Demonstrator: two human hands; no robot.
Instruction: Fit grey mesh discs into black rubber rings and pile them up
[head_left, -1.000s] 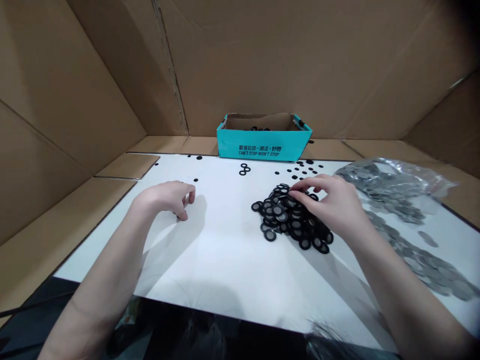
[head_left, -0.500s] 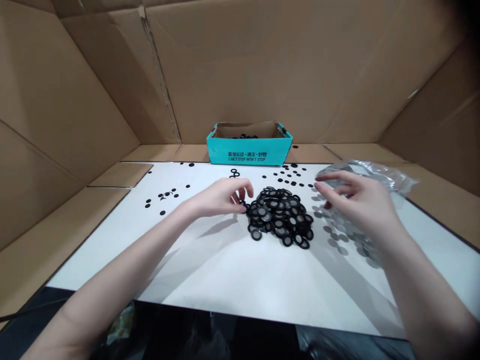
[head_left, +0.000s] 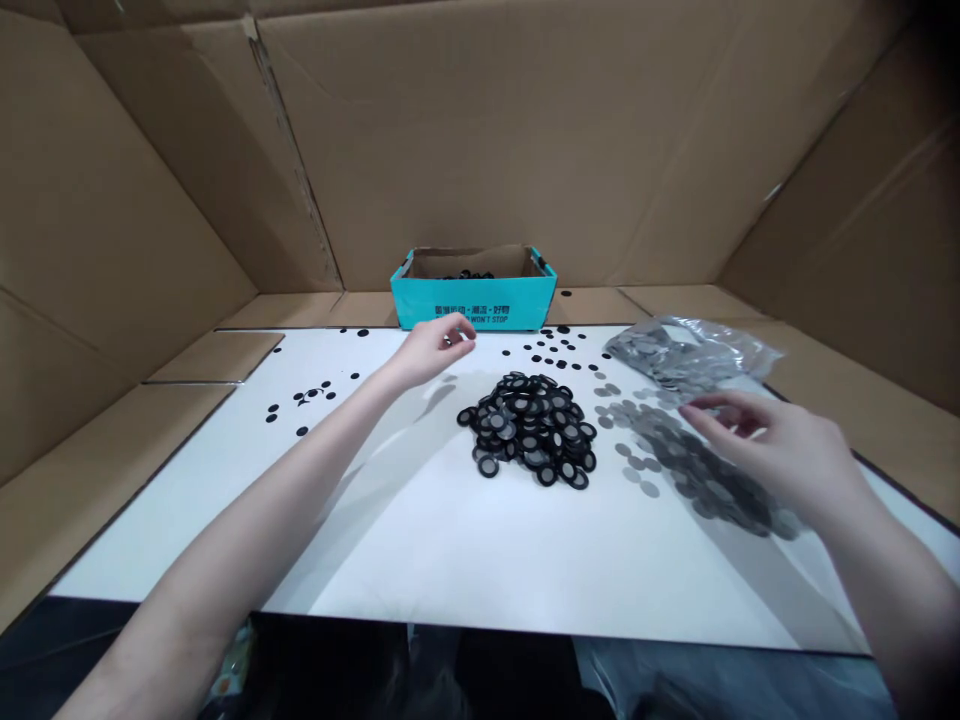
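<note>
My left hand (head_left: 439, 348) hovers just in front of the teal box (head_left: 412, 303), its fingers curled together. Whatever it may be pinching is hidden. A heap of black rings with grey centres (head_left: 529, 425) lies to its right on the white tabletop (head_left: 420, 540). My right hand (head_left: 772, 435) is above a spread of thin grey discs (head_left: 705, 475), thumb and fingertips closed together. I cannot make out anything between them. A clear plastic bag of grey discs (head_left: 675, 350) lies beyond this hand.
Loose black discs (head_left: 551, 348) lie behind the heap, and more black pieces (head_left: 311, 393) are scattered at the left. Dark pieces (head_left: 476, 275) show inside the teal box. Cardboard walls (head_left: 487, 130) enclose the back and sides.
My left hand has moved from the heap's left edge back toward the teal box. My right hand has drawn right and nearer, over the grey discs. The view has swung slightly right.
</note>
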